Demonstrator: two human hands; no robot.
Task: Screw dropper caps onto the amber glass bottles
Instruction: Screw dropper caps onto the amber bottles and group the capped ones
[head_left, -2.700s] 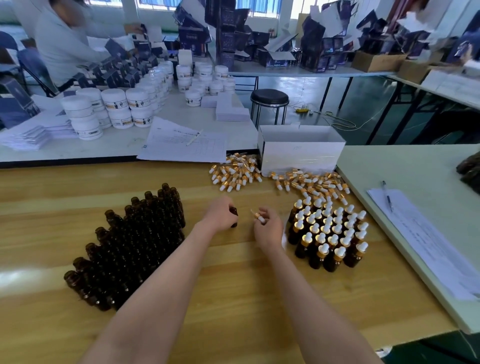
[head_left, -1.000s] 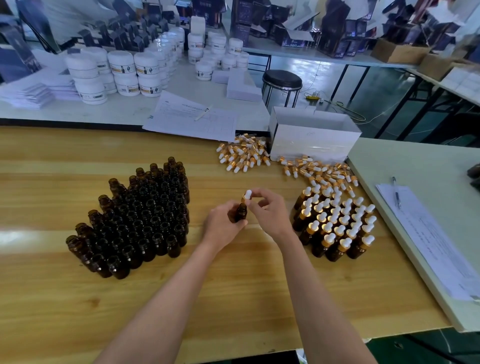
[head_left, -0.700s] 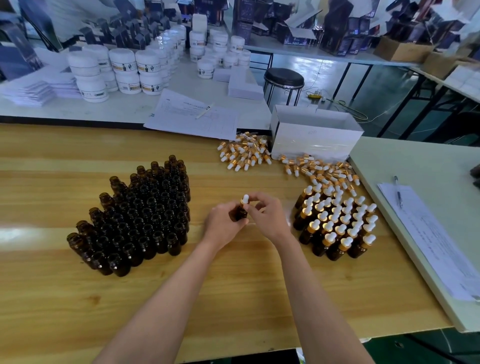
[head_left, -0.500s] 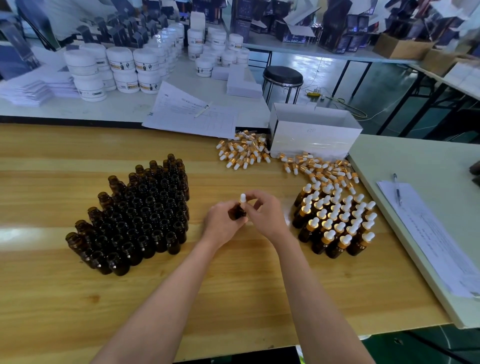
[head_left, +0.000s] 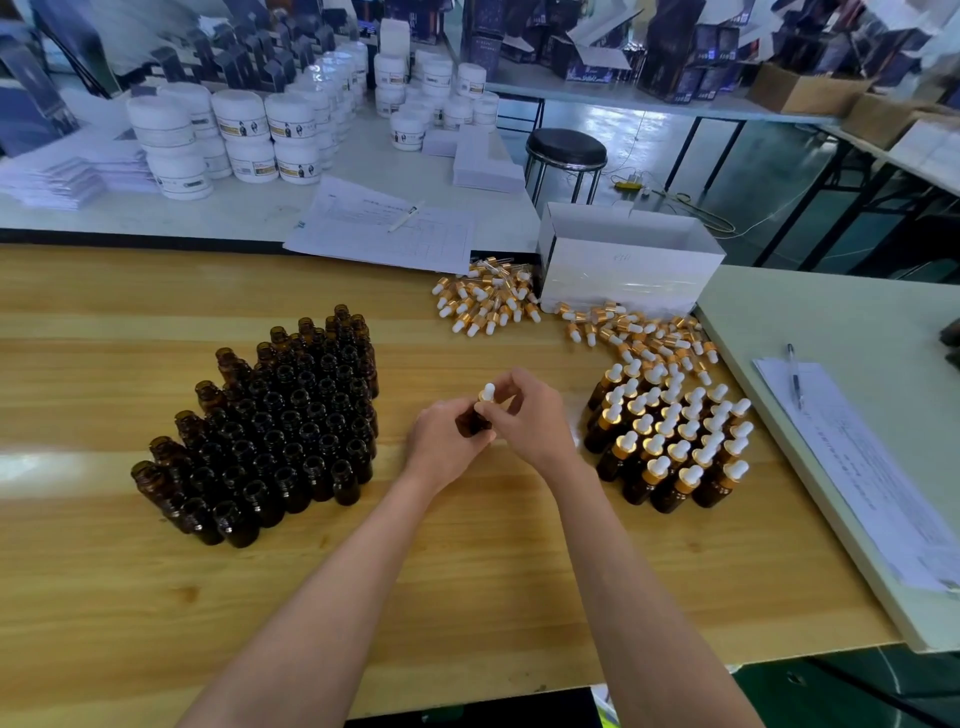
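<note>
My left hand (head_left: 444, 441) grips an amber glass bottle (head_left: 470, 422) above the middle of the wooden table (head_left: 467, 582). My right hand (head_left: 532, 415) pinches a dropper cap (head_left: 487, 392) with a gold collar and white bulb that sits on the bottle's neck. To the left stands a block of open amber bottles (head_left: 270, 421). On the right stands a cluster of capped bottles (head_left: 670, 441). Loose dropper caps (head_left: 485, 299) lie in piles at the far side of the table.
A white cardboard box (head_left: 623, 260) stands behind the loose caps. A paper sheet with a pen (head_left: 795, 371) lies on the pale side table at right. White jars (head_left: 239, 135), papers and a black stool (head_left: 566, 150) are farther back.
My right hand brought a dropper cap from the table onto the bottle held by my left hand. Over the last second both hands stay together at the bottle, with small finger shifts on the cap.
</note>
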